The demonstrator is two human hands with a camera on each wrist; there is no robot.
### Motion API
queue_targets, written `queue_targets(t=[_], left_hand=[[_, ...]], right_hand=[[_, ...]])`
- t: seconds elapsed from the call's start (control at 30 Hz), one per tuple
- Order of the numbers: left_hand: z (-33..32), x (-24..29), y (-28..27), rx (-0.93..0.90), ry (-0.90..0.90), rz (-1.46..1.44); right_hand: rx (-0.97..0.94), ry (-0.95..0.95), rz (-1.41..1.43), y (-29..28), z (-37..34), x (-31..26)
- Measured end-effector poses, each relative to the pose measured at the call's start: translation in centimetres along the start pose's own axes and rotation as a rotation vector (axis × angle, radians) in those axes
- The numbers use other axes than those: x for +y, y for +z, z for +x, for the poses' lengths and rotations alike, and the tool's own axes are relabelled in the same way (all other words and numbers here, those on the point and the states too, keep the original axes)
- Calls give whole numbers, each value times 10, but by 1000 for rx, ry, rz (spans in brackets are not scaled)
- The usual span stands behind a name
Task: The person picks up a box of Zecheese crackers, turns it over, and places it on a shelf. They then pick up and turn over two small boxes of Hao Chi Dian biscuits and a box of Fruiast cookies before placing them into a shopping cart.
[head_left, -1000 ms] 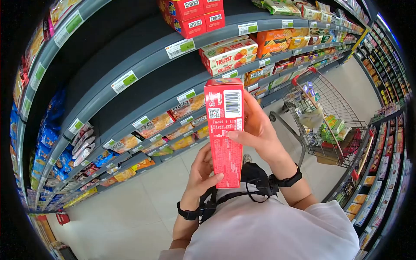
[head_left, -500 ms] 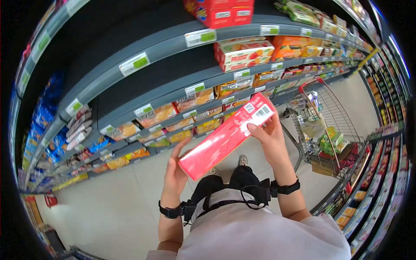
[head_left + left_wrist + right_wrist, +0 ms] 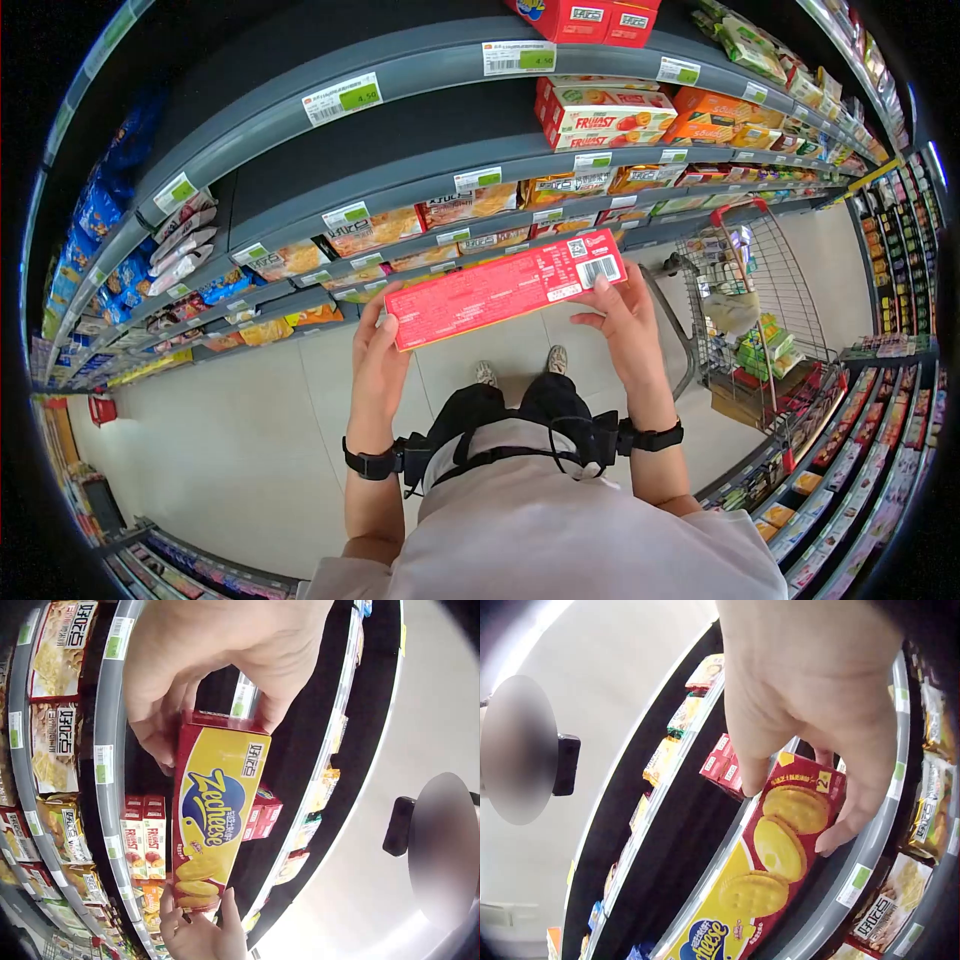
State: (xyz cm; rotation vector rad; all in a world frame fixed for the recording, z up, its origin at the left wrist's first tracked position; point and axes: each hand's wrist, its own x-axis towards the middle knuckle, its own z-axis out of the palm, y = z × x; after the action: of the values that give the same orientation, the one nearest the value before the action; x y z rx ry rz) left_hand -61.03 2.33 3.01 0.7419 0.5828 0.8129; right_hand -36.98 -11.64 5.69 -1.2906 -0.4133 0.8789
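Observation:
A long red box [image 3: 480, 292] is held nearly level between both hands, its side with small print and a barcode facing up toward the head. The left hand [image 3: 380, 365] grips its left end. At the barcode end the right hand [image 3: 625, 325] holds it, thumb on the printed side. The left wrist view shows the box's yellow front [image 3: 221, 802] with "Zecheese" lettering and crackers, the left hand [image 3: 225, 660] around one end and the right hand [image 3: 206, 937] at the other. In the right wrist view the right hand [image 3: 817, 712] pinches the red cracker-pictured end [image 3: 787, 832].
Curved shelves [image 3: 420, 70] with price labels run across the front, carrying red boxes [image 3: 590, 20], Frihast boxes [image 3: 610, 115] and packaged snacks. A shopping cart [image 3: 765, 300] with goods stands to the right. More shelving [image 3: 850, 470] lies at the lower right, and a red basket [image 3: 102, 409] at far left.
The box has turned from upright to tilted to nearly level. The left hand has moved left and now grips the box's left end; the right hand has kept hold of the barcode end.

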Motion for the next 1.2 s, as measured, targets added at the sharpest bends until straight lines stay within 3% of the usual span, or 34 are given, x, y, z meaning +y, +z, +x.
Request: queue_targets(t=[0.17,0.33,0.4,0.47,0.5,0.57,0.7,0.87,0.93,1.0,1.07,1.13,1.2], left_hand=[[7,7,3,71,7,53],[13,11,-6,72,-58,210],[20,9,-7,198,-74,377],[14,13,-5,126,-84,356],[14,14,-2,34,-65,269],[14,16,3,-91,-33,200],[11,15,8,-154,17,367],[11,15,13,-199,48,290],[11,17,18,-214,69,254],[9,21,25,-289,149,328],[8,26,31,-343,114,219],[1,30,50,-401,198,262],[-5,35,67,-368,142,205]], right_hand=[[-45,30,4,-14,2,-1],[-17,36,-297,-11,1,-17],[22,58,-318,-10,5,-16],[-37,134,-401,-15,12,-15],[88,105,-448,-7,11,-16],[84,111,-457,-12,15,-17],[111,122,-454,-14,16,-20],[145,128,-432,-22,18,-21],[77,133,-408,-35,22,-14],[87,155,-383,-37,22,-14],[101,175,-355,-45,23,-10],[-96,238,-279,-60,26,-1],[-72,260,-279,-58,25,2]])
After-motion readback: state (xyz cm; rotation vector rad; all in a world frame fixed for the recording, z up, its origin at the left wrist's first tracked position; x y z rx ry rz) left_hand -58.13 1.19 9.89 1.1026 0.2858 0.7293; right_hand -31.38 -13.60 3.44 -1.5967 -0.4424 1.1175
